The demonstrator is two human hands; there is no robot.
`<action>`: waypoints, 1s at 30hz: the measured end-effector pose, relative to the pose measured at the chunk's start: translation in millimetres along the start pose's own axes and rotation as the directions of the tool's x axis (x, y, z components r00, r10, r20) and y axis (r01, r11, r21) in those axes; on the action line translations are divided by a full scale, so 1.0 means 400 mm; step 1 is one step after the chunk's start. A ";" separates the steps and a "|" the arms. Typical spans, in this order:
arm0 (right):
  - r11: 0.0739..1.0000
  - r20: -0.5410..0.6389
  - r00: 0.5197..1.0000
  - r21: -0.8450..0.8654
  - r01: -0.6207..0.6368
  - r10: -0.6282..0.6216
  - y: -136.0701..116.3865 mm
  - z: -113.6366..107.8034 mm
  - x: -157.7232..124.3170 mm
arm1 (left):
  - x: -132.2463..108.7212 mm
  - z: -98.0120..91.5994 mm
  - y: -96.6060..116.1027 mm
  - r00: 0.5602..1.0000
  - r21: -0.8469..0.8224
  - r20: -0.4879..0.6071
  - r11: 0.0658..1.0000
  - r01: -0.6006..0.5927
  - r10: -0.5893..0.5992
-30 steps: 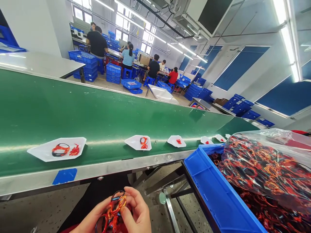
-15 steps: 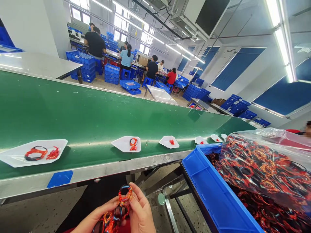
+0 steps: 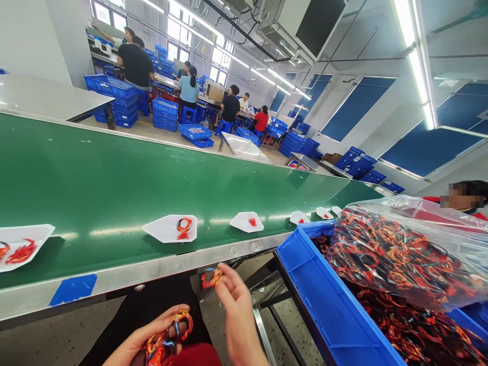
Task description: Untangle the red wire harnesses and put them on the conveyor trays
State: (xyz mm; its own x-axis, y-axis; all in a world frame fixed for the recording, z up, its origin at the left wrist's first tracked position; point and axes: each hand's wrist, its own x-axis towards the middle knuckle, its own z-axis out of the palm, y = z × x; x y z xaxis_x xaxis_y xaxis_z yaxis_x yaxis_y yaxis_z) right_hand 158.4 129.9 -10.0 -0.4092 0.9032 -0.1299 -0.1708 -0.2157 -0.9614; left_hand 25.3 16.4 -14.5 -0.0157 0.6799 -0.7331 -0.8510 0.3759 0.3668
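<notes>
My left hand (image 3: 147,333) is closed around a bunch of coiled cord rings (image 3: 162,348) in red, orange, black and a little blue, low over my lap. Raised in front of the belt's edge, my right hand (image 3: 241,312) pinches a single coiled cord ring (image 3: 210,278) between thumb and fingers, apart from the bunch. On the green belt (image 3: 114,188) lies a white pointed tray (image 3: 156,231) with one such ring and some small red pieces. Another white tray (image 3: 41,239), cut off at the left edge, holds a ring and red pieces.
Farther along the belt, a tray (image 3: 238,223) holds only red pieces, with several smaller trays beyond. A blue crate (image 3: 324,295) full of rings stands at right, a clear bag (image 3: 396,254) of rings on it. A person (image 3: 467,198) sits behind; several others work at the back.
My right hand has drawn one ring away from the bunch, moving it up and right. The trays have shifted left in view, and the camera has turned slightly right.
</notes>
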 end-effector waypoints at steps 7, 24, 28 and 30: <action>0.445 0.131 0.791 -0.767 0.463 -0.597 -0.179 -0.088 0.242 | -0.014 0.002 0.010 0.996 -0.056 -0.067 0.996 -0.070 0.067; 0.982 0.147 0.977 -0.130 -0.139 0.157 0.034 0.025 -0.045 | -0.026 0.022 0.005 0.994 -0.069 -0.057 0.993 -0.095 0.091; 0.839 0.110 0.915 0.369 -0.400 0.387 0.024 0.013 -0.034 | -0.011 0.003 0.006 0.997 -0.113 -0.037 0.991 -0.069 0.065; 0.751 0.108 0.881 0.482 -0.452 0.461 0.026 0.004 -0.033 | 0.006 -0.006 0.005 0.991 -0.129 -0.102 0.987 -0.100 0.087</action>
State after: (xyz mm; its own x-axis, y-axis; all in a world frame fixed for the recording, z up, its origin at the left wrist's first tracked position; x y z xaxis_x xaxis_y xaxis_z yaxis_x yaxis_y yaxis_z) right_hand 160.6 115.0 -17.9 -0.5356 0.6564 -0.5313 -0.3753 -0.7487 -0.5465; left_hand 22.2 17.4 -16.8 -0.1433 0.6422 -0.7530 -0.9056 0.2218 0.3615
